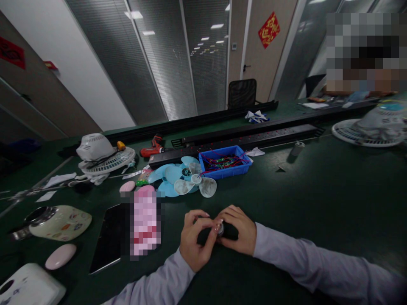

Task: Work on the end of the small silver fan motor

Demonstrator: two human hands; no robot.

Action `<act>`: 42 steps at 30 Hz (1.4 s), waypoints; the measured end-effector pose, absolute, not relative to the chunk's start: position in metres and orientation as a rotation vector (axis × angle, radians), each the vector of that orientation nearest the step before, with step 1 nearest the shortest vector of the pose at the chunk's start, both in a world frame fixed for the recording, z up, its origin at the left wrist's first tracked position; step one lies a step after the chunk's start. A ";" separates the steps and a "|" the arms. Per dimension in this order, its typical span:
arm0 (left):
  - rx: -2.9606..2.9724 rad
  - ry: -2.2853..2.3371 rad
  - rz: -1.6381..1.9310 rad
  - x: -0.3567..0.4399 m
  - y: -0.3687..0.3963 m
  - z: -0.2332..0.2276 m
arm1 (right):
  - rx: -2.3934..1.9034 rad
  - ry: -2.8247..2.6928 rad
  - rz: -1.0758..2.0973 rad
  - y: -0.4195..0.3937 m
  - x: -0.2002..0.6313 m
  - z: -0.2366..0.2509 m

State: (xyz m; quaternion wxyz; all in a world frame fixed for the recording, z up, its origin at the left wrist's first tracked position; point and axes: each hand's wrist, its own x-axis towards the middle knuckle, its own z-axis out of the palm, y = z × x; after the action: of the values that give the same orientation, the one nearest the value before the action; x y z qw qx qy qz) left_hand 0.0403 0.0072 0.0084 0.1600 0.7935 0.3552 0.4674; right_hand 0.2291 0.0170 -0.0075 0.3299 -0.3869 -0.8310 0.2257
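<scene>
We hold a small dark motor part [226,231] between both hands at the lower centre of the frame, just above the green table [318,199]. Our left hand [194,241] has its fingers curled in, thumb and forefinger pinched close on the near end of the part; our right hand [239,231] wraps over its dark body, fingers closed around it, with a small silvery round end showing between the two hands. What exactly the fingertips do on that end we cannot tell, it is too small and shadowed.

As for progress, we judge the work to be mid-way at most: the part is off the table and in hand, apart from any housing. The pale fan blades [184,180] lie loose above our hands, and the white fan grille [106,161] with its housing lies at the upper left, so these pieces are not joined to the part we hold. The blue tray [224,167] of wired boards sits just right of the blades.

For room, the table to the right of our hands is bare dark green all the way toward the right edge of the frame, and that is the freest side. To the left a blurred pink thing [144,224] and a dark tablet [108,239] lie near our left hand, with a cream shell [62,222] and a pink oval cap [60,256] farther left. The near table edge is hidden under our sleeves
</scene>
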 end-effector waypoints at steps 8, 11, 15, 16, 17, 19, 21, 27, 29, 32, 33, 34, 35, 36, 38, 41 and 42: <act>2.180 1.041 1.439 0.045 0.004 0.004 | -1.031 -2.201 0.574 0.017 0.230 -0.008; 2.165 1.073 1.494 0.047 0.002 0.005 | -1.026 -2.192 0.582 0.017 0.230 -0.010; 2.047 1.084 1.493 0.048 0.003 0.005 | -1.029 -2.195 0.579 0.018 0.229 -0.011; 2.011 1.098 1.478 0.049 0.004 0.004 | -1.032 -2.196 0.575 0.018 0.229 -0.011; 1.983 1.118 1.462 0.049 0.005 0.004 | -1.034 -2.197 0.572 0.018 0.229 -0.011; 1.955 1.156 1.452 0.049 0.006 0.002 | -1.036 -2.196 0.569 0.017 0.229 -0.010; 1.938 1.150 1.484 0.049 0.007 0.000 | -1.037 -2.199 0.574 0.017 0.230 -0.009; 1.796 1.030 1.550 0.051 0.005 -0.003 | -1.037 -2.204 0.591 0.017 0.231 -0.008; 1.746 1.037 1.593 0.052 0.003 -0.001 | -1.030 -2.205 0.594 0.017 0.231 -0.008; 1.697 1.068 1.696 0.051 0.004 0.002 | -1.027 -2.201 0.611 0.017 0.231 -0.007; 1.696 1.103 1.715 0.050 0.005 0.002 | -1.035 -2.200 0.616 0.017 0.231 -0.006; 1.701 1.158 1.714 0.048 0.007 0.001 | -1.044 -2.200 0.619 0.017 0.231 -0.006; 1.708 1.226 1.694 0.046 0.010 0.000 | -1.053 -2.200 0.622 0.017 0.231 -0.006; 1.719 1.295 1.654 0.044 0.014 -0.001 | -1.059 -2.197 0.624 0.017 0.231 -0.006; 1.755 1.384 1.524 0.038 0.022 -0.005 | -1.061 -2.191 0.625 0.017 0.231 -0.006; 1.846 1.392 1.316 0.031 0.031 -0.011 | -1.057 -2.197 0.619 0.016 0.231 -0.006; 1.880 1.401 1.263 0.030 0.032 -0.013 | -1.058 -2.202 0.615 0.016 0.231 -0.006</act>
State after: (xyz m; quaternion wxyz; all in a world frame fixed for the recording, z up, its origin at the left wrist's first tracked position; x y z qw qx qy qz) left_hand 0.0298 0.0321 -0.0126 0.2371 0.6857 0.5112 0.4607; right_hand 0.2306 0.0164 -0.0062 0.3060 -0.3998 -0.8322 0.2325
